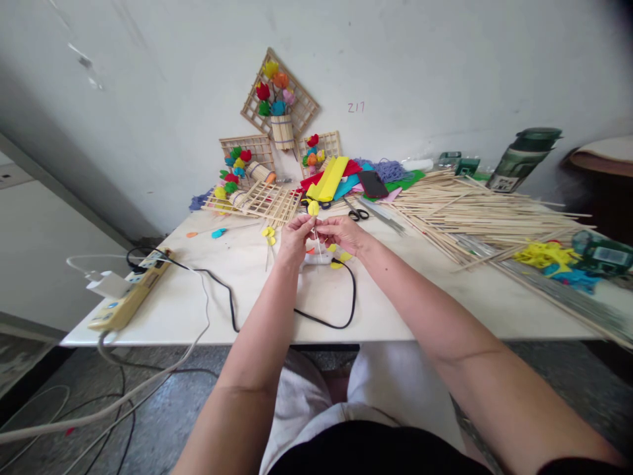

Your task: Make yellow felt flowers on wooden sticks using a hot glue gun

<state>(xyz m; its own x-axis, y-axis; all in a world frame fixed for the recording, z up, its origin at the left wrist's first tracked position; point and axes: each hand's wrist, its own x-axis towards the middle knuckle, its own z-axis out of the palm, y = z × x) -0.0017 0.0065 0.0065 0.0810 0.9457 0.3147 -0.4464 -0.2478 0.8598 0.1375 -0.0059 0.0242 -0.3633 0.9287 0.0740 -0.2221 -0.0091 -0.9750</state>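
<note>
A yellow felt flower (313, 208) on a thin stick (316, 243) sits between my hands. My left hand (295, 239) and right hand (342, 232) both pinch it above the white table (208, 310), with scissors (357, 212) just beyond.

Pale wooden sticks (475, 211) lie matt at right; wooden lattices (262, 198) upper centre. The tabletop (277, 310) looks smooth, faintly glossy. Felt-like sheets (329, 178), soft and matt. Black cable (346, 310), shiny plastic.

power strip (129, 290) left on table (405, 297), sticks (475, 214) right
</note>
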